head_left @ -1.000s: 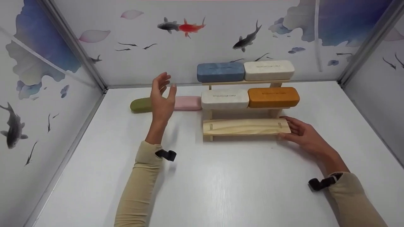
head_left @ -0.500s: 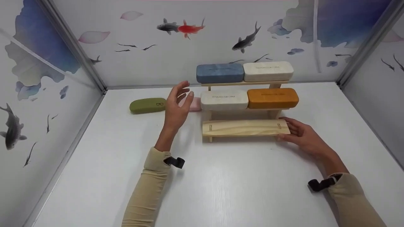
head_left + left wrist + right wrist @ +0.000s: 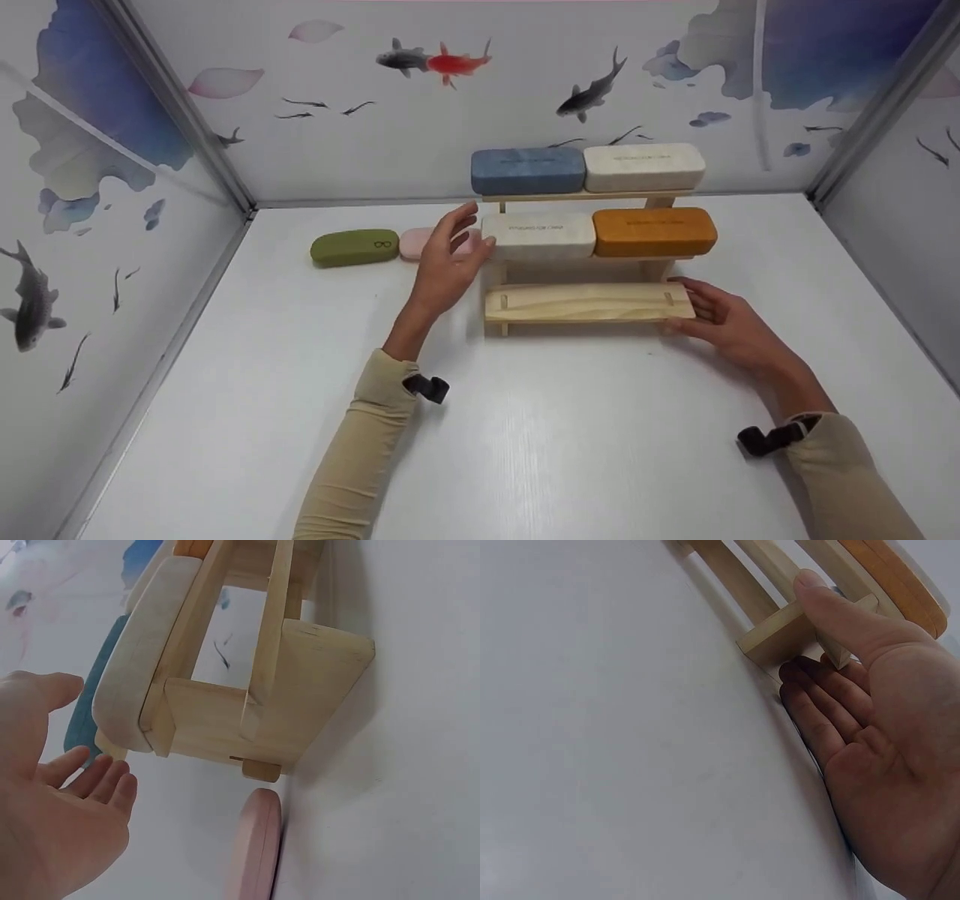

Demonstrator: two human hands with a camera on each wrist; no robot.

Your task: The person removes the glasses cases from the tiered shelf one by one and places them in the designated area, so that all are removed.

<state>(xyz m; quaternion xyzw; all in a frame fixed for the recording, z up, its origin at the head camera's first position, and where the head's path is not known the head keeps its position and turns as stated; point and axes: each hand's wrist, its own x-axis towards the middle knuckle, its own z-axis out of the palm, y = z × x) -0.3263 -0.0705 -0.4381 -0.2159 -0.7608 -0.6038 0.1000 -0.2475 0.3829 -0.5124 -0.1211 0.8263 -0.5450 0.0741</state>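
Head view sets the middle-tier white case (image 3: 540, 236), long axis running sideways, just right of the nearer left hand (image 3: 446, 266), whose thumb and fingers stand apart, though contact is hard to tell, while the right hand (image 3: 729, 326) grips the wooden rack (image 3: 589, 302).

Room to pass lies in front of the wooden rack (image 3: 589, 302); the left hand (image 3: 448, 271) and right hand (image 3: 733, 328) obstruct its ends

We find the light soft, with a pale sheen on the white table (image 3: 517, 442), faint shadow beside the wooden rack (image 3: 311, 675) and blurred lettering (image 3: 535, 227) on the lower white case (image 3: 536, 244).
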